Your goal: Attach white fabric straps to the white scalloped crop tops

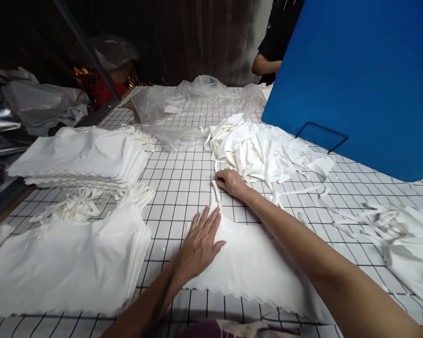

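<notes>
A white camisole top (246,263) lies spread on the table in front of me, its scalloped hem toward me. My left hand (200,244) rests flat on its upper left part, fingers stretched out just below the shoulder strap. My right hand (231,182) is closed in a pinch at the upper end of that thin white strap (216,193); the fingertips are partly hidden. Directly beyond the right hand is a loose heap of white garments (254,148), with straps trailing from it.
Two neat stacks of white tops stand at left, a farther stack (74,152) and a nearer stack (63,263). More white garments (412,244) lie right. Clear plastic (193,108) covers the table's far end. A blue board (356,84) rises at right; a person's arm (266,65) shows behind it.
</notes>
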Tool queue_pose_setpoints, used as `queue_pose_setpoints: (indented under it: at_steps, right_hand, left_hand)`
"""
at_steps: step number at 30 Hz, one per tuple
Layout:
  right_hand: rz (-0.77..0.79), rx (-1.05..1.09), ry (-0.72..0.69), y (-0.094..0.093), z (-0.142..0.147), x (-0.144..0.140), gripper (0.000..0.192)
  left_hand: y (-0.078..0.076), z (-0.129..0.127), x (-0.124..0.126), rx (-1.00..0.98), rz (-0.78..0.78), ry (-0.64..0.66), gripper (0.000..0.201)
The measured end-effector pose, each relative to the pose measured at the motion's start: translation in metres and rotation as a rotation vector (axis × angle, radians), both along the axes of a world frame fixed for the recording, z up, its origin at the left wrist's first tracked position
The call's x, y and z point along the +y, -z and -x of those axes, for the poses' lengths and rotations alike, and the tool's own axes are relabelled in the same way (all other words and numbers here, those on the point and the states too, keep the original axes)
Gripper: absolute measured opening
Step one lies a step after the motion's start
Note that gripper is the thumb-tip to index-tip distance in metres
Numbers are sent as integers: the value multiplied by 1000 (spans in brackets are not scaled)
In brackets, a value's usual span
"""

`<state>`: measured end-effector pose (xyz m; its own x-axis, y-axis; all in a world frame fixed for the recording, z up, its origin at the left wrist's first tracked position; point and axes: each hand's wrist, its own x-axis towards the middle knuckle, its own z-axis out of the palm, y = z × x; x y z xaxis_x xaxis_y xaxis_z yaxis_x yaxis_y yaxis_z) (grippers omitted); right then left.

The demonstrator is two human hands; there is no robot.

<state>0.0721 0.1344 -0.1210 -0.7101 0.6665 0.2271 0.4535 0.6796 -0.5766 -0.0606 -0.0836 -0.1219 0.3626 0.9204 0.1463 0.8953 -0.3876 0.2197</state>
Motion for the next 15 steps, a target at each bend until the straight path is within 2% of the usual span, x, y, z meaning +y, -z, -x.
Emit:
queue_pose_setpoints:
  at_steps: [2,4,5,7,9,10,12,15]
  right_hand:
    - [-30,4,-43,-6,-12,-1,7]
    - [-81,16,-24,-13,-34,1,10]
    - [-116,16,46,-15,-46,3,12]
    - [-170,-18,307,-17,-73,6,23]
    - [-158,-96,566,-17,-95,7,32]
    - [-132,-131,631,-18,-103,8,30]
    - [-81,-158,640,-25,-112,10,18]
    - [-50,-109,557,-56,-112,19,24]
  left_hand:
    - [4,0,0,51,-24,-10,66]
    - [10,2,0,67,-66,-18,68]
    - [12,3,1,66,-84,-14,69]
    - [17,5,1,58,-94,1,68]
    - [17,7,3,46,-70,10,64]
    - [16,8,5,37,-51,4,61]
    - [7,8,14,3,-26,-33,54]
    - [-17,3,45,-93,-51,-93,45]
